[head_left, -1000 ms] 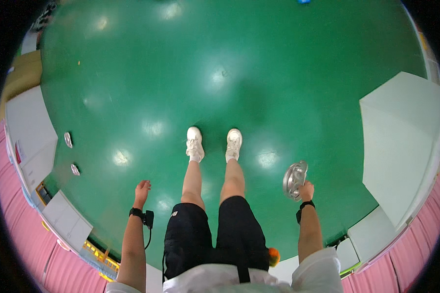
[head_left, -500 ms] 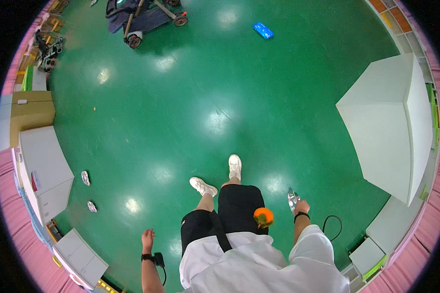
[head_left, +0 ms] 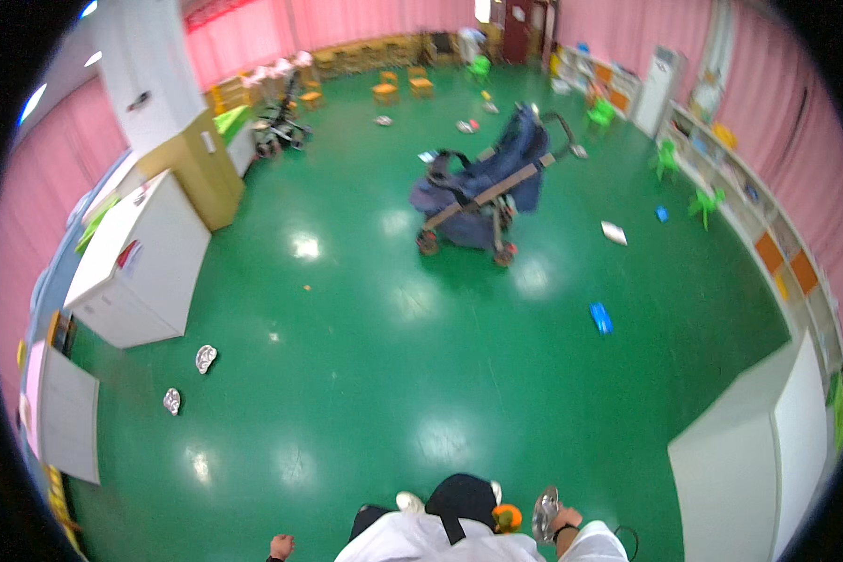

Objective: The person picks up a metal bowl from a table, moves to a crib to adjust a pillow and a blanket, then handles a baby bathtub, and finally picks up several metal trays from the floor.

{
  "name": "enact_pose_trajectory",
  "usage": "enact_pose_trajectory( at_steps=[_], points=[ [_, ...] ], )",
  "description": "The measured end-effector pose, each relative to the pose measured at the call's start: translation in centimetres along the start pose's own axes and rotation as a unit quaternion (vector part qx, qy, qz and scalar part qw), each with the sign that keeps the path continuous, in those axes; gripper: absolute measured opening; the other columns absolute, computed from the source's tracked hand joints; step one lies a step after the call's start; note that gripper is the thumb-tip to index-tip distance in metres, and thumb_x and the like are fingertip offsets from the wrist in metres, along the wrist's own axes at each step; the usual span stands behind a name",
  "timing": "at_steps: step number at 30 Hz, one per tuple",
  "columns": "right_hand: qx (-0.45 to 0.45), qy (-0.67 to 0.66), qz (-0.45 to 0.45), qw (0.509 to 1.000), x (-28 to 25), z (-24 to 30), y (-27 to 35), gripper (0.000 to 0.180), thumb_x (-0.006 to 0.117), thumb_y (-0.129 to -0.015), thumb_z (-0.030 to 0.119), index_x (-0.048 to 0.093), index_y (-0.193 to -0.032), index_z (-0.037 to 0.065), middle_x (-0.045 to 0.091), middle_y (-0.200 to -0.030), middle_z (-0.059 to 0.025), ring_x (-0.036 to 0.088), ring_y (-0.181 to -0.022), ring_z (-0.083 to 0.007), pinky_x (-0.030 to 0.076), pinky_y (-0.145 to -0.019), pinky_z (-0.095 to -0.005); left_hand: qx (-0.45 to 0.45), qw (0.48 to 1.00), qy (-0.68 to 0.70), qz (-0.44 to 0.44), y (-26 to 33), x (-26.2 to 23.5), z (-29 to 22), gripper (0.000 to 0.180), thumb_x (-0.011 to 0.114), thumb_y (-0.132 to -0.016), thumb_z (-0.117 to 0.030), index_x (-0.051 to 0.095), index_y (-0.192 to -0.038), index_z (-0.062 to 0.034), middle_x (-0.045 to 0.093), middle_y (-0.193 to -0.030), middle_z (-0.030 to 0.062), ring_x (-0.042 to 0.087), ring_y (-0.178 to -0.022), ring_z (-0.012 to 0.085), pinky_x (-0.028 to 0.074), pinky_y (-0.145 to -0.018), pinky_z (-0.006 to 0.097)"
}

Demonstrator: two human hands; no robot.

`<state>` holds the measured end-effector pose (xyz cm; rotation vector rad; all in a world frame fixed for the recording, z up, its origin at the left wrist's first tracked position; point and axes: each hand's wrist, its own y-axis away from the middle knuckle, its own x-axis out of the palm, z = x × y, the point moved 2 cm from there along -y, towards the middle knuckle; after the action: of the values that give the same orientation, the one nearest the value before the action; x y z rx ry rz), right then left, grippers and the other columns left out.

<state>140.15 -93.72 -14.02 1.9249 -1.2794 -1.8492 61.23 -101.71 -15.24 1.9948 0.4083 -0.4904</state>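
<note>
The right grip holds a silver tray, one up off the floor! The left grip, well across: wide or narrow, can't tell. Ahead and far left of the right grip, a second tray and third tray lie unheld.

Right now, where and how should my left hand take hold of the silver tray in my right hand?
Probably by its left rim, coming from the left. The silver tray is tilted up steeply, and the right hand grips its right side, leaving the rim toward the left hand free.
</note>
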Motion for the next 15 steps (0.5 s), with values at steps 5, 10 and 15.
enact_pose_trajectory(
  at_steps=[5,10,15],
  points=[
    [-0.022,-0.045,-0.034,0.998,-8.6,8.7,-1.8,0.049,0.065,-0.058,0.044,0.063,-0.093,0.010,0.061,-0.099,-0.0128,0.060,-0.091,-0.0274,0.049,-0.076,-0.0371,0.075,0.996,0.011,-0.036,-6.2,0.8,1.2,0.025,0.051,-0.077,-0.022,0.064,-0.081,-0.0021,0.063,-0.075,0.0095,0.059,-0.064,0.0194,0.048,-0.057,0.031],
    [-0.101,0.030,-0.058,0.993,-12.9,18.8,-7.2,0.041,0.061,-0.065,0.042,0.061,-0.092,0.010,0.060,-0.099,-0.0138,0.059,-0.089,-0.0295,0.048,-0.076,-0.0380,0.132,0.978,-0.138,-0.086,-9.0,-0.3,-4.3,0.038,0.046,-0.077,-0.036,0.060,-0.090,-0.0024,0.058,-0.097,0.0207,0.052,-0.094,0.0365,0.042,-0.082,0.043],
    [-0.239,0.134,-0.019,0.961,-18.2,34.8,-12.0,0.043,0.054,-0.071,0.043,0.058,-0.100,0.012,0.059,-0.102,-0.0142,0.058,-0.091,-0.0300,0.047,-0.077,-0.0389,0.044,0.993,-0.025,-0.111,-11.9,-3.3,-10.1,0.039,0.046,-0.075,-0.032,0.059,-0.098,-0.0045,0.057,-0.103,0.0179,0.053,-0.098,0.0343,0.042,-0.085,0.040]
  ],
)
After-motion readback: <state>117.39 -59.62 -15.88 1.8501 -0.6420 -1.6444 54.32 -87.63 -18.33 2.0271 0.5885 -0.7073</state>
